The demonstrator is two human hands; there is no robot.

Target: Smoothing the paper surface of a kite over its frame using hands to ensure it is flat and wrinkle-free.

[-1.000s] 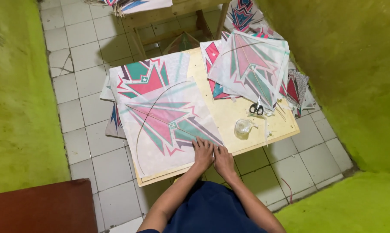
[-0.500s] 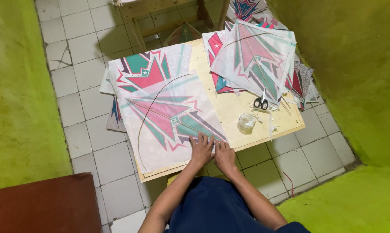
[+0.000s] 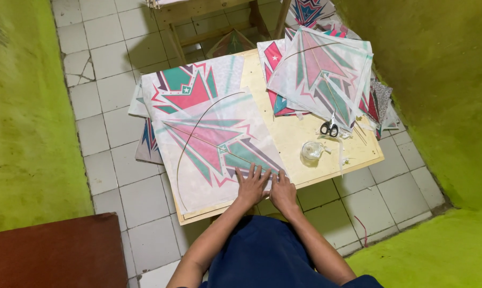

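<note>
Both hands are pressed flat, fingers spread, nothing gripped — left hand and right hand side by side on the near corner of the kite sheet laid on the wooden board. A small clear container is seen near the scissors — contents can't be made out.

A small home workshop for making kites: a low wooden board table on a white tiled floor, hemmed by green walls, stacked with printed paper kites, scissors and a tape roll
</note>
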